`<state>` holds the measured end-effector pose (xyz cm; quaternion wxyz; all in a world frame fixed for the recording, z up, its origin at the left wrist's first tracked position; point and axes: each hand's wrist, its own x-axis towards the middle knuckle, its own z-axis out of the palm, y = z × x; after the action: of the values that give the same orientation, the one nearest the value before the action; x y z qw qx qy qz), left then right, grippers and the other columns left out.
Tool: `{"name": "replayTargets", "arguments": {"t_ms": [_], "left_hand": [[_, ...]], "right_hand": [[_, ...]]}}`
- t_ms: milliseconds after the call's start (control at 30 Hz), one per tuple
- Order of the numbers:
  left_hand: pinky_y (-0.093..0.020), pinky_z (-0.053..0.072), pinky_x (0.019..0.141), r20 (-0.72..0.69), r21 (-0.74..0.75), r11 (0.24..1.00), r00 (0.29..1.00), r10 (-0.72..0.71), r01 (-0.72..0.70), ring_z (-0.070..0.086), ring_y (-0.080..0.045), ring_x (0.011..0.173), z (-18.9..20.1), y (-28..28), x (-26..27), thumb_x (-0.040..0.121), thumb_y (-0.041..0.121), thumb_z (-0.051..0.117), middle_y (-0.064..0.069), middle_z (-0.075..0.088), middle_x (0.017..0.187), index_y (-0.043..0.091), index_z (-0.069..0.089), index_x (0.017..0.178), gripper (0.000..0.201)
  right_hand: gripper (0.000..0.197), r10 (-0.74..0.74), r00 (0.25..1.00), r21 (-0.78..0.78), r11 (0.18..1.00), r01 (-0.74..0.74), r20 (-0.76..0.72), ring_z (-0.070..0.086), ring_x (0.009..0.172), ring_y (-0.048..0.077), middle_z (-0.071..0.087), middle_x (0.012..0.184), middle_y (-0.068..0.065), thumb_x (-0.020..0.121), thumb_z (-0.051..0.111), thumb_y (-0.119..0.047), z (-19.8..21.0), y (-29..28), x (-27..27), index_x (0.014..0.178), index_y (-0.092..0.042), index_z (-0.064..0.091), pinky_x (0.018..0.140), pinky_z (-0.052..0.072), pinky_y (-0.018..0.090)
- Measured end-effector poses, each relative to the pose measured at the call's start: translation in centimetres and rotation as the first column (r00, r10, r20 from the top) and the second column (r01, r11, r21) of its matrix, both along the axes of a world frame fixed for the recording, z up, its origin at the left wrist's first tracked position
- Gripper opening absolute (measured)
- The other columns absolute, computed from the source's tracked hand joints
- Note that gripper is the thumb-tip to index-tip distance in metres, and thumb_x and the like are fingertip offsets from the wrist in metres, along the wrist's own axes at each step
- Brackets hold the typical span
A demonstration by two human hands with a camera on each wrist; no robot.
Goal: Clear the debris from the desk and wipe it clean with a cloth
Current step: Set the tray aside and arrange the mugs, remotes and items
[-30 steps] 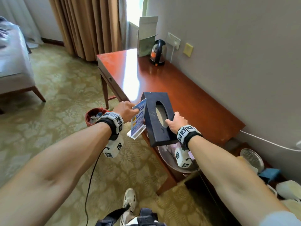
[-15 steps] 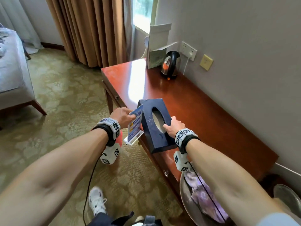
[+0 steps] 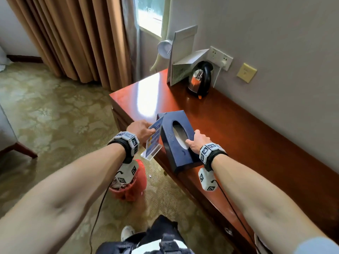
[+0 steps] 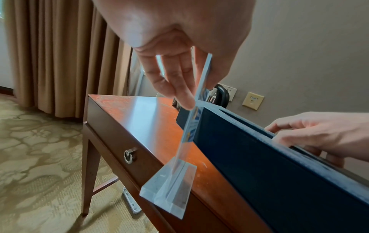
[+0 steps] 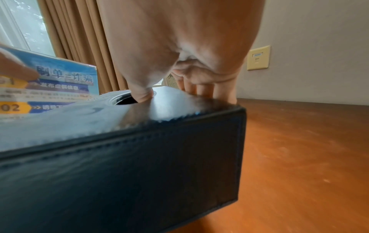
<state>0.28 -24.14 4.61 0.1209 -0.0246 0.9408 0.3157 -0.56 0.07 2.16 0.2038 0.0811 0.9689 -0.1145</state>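
My left hand (image 3: pixel 145 129) pinches the top of a clear acrylic sign stand (image 3: pixel 152 142) with a blue printed card. Its base (image 4: pixel 169 186) hangs in the air at the red-brown desk's (image 3: pixel 229 129) front edge. My right hand (image 3: pixel 196 140) grips a dark blue tissue box (image 3: pixel 170 143), thumb in the oval opening and fingers over the far side. In the right wrist view the tissue box (image 5: pixel 139 165) is tilted, low over the desk (image 5: pixel 299 149). Whether it touches the wood I cannot tell. No cloth is in view.
A black kettle (image 3: pixel 200 79) and an open white carton (image 3: pixel 181 57) stand at the desk's far end by the wall sockets (image 3: pixel 220 57). A red bin (image 3: pixel 130 186) with rubbish stands on the carpet under my left wrist. The desk drawer has a metal knob (image 4: pixel 129 155).
Both hands have carried the sign stand and the tissue box from beyond the desk's near end to over its top, farther along toward the kettle. Both holds are unchanged.
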Motion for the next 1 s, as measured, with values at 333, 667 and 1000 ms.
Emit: {"name": "replayTargets", "arguments": {"t_ms": [333, 667, 1000], "left_hand": [[-0.041, 0.058, 0.069, 0.090, -0.008, 0.994, 0.990, -0.106, 0.107, 0.070, -0.029, 0.072, -0.6, -1.0, -12.1, 0.090, 0.034, 0.055, -0.011, 0.073, 0.079, 0.009, 0.073, 0.092, 0.031], [-0.026, 0.051, 0.055, 0.038, 0.009, 0.954, 0.953, -0.301, 0.300, 0.055, -0.013, 0.053, -0.3, 6.6, -23.6, 0.096, 0.025, 0.055, -0.001, 0.066, 0.065, 0.015, 0.073, 0.089, 0.021], [-0.027, 0.046, 0.064, 0.005, -0.176, 0.861, 0.875, -0.484, 0.477, 0.064, -0.022, 0.081, -0.8, 11.7, -27.8, 0.091, 0.036, 0.052, 0.002, 0.068, 0.082, 0.042, 0.070, 0.094, 0.019]], "right_hand": [[0.053, -0.070, 0.996, 0.030, 0.997, 0.069, 0.052, 0.055, 0.117, 0.038, 0.058, 0.130, 0.015, 0.094, 0.050, -0.041, -1.7, -0.7, -9.3, 0.136, -0.013, 0.035, 0.092, 0.044, 0.042], [0.056, -0.216, 0.973, 0.031, 0.976, 0.214, 0.080, 0.061, 0.105, 0.036, 0.062, 0.120, 0.011, 0.088, 0.058, -0.042, -1.0, 7.2, -17.0, 0.134, -0.020, 0.037, 0.085, 0.050, 0.040], [0.067, -0.440, 0.894, -0.022, 0.896, 0.443, 0.079, 0.056, 0.117, 0.036, 0.057, 0.133, 0.012, 0.090, 0.058, -0.035, -3.3, 11.1, -15.6, 0.148, -0.026, 0.026, 0.095, 0.045, 0.042]]}}
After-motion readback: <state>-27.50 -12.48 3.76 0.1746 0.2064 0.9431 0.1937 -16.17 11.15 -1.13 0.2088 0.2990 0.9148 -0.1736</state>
